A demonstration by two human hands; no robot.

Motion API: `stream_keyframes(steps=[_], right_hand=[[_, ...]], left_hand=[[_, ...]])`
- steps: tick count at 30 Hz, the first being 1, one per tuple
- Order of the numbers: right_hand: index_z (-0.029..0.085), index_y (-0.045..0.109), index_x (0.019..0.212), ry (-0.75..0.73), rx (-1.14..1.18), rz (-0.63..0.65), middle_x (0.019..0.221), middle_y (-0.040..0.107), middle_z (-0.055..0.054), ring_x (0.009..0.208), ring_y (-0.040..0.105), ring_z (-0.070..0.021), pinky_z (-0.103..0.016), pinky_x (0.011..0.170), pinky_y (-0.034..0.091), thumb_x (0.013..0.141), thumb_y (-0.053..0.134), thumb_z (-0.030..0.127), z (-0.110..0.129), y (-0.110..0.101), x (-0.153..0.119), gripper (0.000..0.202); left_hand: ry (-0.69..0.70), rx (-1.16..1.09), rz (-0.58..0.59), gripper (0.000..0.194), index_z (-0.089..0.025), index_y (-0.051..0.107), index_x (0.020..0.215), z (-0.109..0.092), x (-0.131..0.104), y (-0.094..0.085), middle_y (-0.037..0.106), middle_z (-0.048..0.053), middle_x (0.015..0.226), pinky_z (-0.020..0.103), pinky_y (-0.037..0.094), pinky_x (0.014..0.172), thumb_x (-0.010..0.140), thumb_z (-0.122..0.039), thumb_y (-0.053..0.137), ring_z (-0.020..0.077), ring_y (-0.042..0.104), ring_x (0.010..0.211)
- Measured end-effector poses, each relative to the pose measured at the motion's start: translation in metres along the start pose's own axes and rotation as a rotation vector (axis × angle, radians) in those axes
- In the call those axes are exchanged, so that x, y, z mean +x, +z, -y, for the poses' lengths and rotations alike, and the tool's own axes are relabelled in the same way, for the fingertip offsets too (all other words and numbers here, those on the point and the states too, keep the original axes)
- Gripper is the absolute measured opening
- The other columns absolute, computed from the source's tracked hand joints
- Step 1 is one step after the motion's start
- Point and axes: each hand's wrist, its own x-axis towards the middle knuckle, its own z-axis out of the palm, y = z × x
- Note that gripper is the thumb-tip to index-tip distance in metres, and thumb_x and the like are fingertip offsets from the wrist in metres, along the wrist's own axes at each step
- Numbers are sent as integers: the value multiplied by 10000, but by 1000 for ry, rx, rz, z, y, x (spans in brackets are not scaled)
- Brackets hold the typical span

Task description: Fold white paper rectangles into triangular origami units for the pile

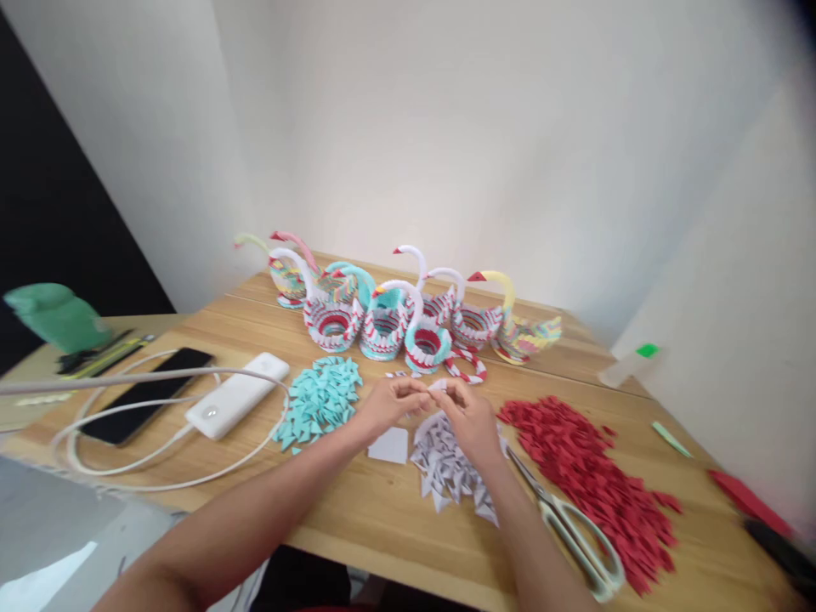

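Note:
My left hand (390,405) and my right hand (469,418) meet above the table, fingertips pinched together. Between them is a small folded white paper piece (438,385), partly hidden by the fingers. Below my right hand lies a pile of folded white paper triangles (439,463). A flat white paper square (388,445) rests under my left hand. Just beyond the hands are a red and white paper ring (467,365) and a few small loose pieces (399,374).
Several folded-paper swans (331,325) stand at the back. Turquoise triangles (322,399) are heaped left, red ones (592,484) right, beside scissors (574,531). A white power bank (239,395), cables and a black phone (150,395) lie at left. A glue bottle (628,365) is far right.

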Motion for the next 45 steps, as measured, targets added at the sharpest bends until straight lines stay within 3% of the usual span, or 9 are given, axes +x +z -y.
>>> stream_keyframes(steps=[5,10,15,20,25,34,41,45], right_hand=[[176,652,891,-15,-58,87,779,679,-32,721,613,-197,-258,668,444,863,482,451,-9,0,3,325],[176,645,932,-28,-84,78,822,681,-42,754,615,-208,-260,679,447,861,464,487,-11,0,4,367],[182,614,776,-10,-113,57,653,635,-8,608,577,-175,-249,608,430,839,486,496,-4,-1,3,345],[185,589,698,-30,-168,11,630,623,-8,589,553,-169,-251,593,406,834,471,502,-4,1,3,364],[189,578,681,-9,-115,-30,630,622,-11,604,557,-178,-259,611,409,823,496,511,-4,3,1,361],[181,620,790,17,-89,43,764,676,-50,699,605,-209,-291,669,441,834,492,479,-4,3,2,327],[189,597,748,7,-98,-42,720,661,-31,683,602,-202,-271,647,442,829,492,495,-2,3,2,334],[185,606,757,15,-57,-23,727,665,-35,695,606,-207,-273,649,446,823,507,493,-3,3,3,331]], left_hand=[[25,-39,-58,353,-122,648,732,-2,2,1,634,22,651,222,412,573,693,-470,694,99,528,558],[37,6,-78,299,-123,619,691,-3,1,2,611,5,615,216,397,561,694,-413,690,90,499,531],[58,138,-34,167,-127,625,696,4,-1,3,604,-12,595,188,339,519,735,-289,633,81,474,520],[64,214,-56,165,-134,643,723,4,-2,4,624,-6,623,189,321,513,758,-292,607,89,473,533],[86,290,-63,174,-141,638,742,-1,-3,4,626,6,655,202,354,545,779,-303,588,113,509,586],[218,492,-167,161,-152,611,749,-22,-10,4,580,-6,649,211,352,569,841,-242,514,119,488,598],[116,202,-121,196,-131,624,714,-10,-2,3,574,2,634,210,381,548,790,-306,580,107,486,554],[72,163,-108,189,-131,630,718,-7,0,3,575,1,626,211,390,547,781,-300,575,104,482,544]])
